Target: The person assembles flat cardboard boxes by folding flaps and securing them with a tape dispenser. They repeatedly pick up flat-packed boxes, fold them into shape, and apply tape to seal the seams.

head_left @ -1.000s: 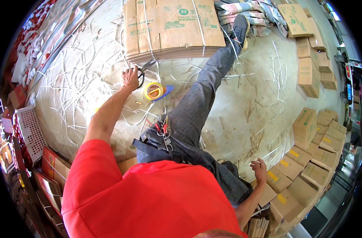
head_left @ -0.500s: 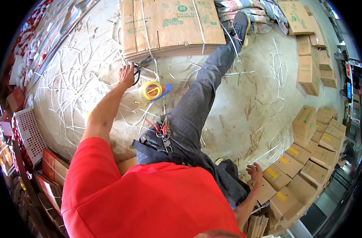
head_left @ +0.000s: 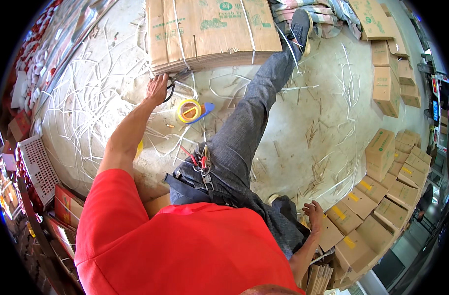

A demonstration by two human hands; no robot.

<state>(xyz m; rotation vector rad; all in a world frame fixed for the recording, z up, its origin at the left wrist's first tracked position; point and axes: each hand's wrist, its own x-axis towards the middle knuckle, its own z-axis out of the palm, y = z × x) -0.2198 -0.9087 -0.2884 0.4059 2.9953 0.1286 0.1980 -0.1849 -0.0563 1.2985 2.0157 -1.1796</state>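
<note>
My left hand point(head_left: 157, 89) reaches to the lower left corner of a strapped stack of flat cardboard boxes point(head_left: 212, 34), fingers curled at its edge. Black-handled scissors point(head_left: 170, 90) sit at the thumb side of that hand, blades pointing along the stack's near edge. White straps point(head_left: 177, 29) run across the stack. On the floor closer to me lies a blue tape dispenser point(head_left: 204, 111) with a yellow roll. My right hand point(head_left: 313, 214) hangs with fingers apart, holding nothing, beside the cartons on the right.
Loose white strapping point(head_left: 81, 103) tangles over the floor at left. Cartons with yellow tape point(head_left: 346, 216) stand at right, more boxes point(head_left: 386, 88) beyond. A white plastic crate point(head_left: 40, 164) is at far left. My foot point(head_left: 300, 28) rests beside the stack and a striped cloth point(head_left: 327, 14).
My left hand has moved slightly up against the stack's corner, its fingers now at the cardboard edge; the scissors have shifted with it. My right hand has moved slightly left.
</note>
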